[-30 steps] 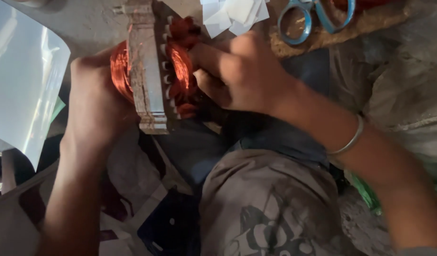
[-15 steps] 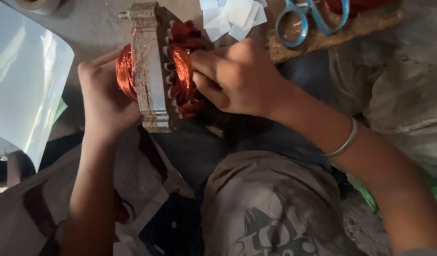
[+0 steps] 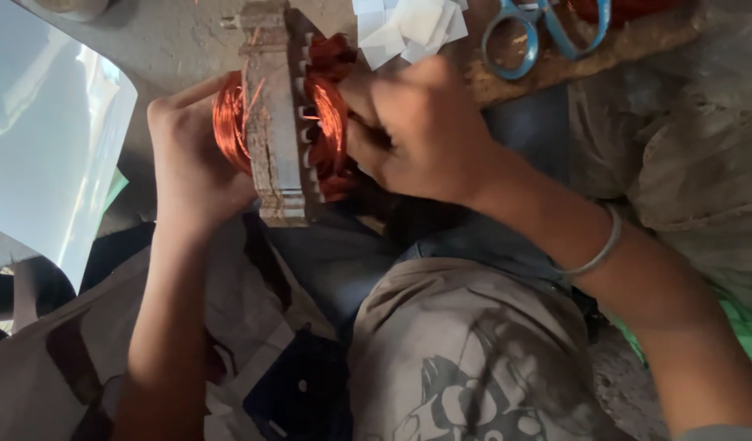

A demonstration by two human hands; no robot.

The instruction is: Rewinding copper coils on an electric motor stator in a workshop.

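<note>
In the head view I see my left hand (image 3: pixel 188 159) wrapped around the near face of a motor stator (image 3: pixel 276 122), fingers curled onto the copper winding (image 3: pixel 229 122) that bulges from that side, so it grips the stator. The stator stands on edge above my lap, its grey laminated core upright between two orange coil bundles. My right hand (image 3: pixel 421 131) is pressed against the opposite side, fingers bent and pushing into the copper coils (image 3: pixel 331 122) there; it closes on the winding, though I cannot tell whether it pinches a single wire. A thin metal bangle (image 3: pixel 598 249) sits on that wrist. Just beyond the right hand lies a heap of small white paper slips (image 3: pixel 409 24), and beside them blue-handled scissors (image 3: pixel 539 24) rest on a wooden board (image 3: pixel 637 37). A large glossy white sheet (image 3: pixel 49 139) lies to my left, well apart from the stator.
</note>
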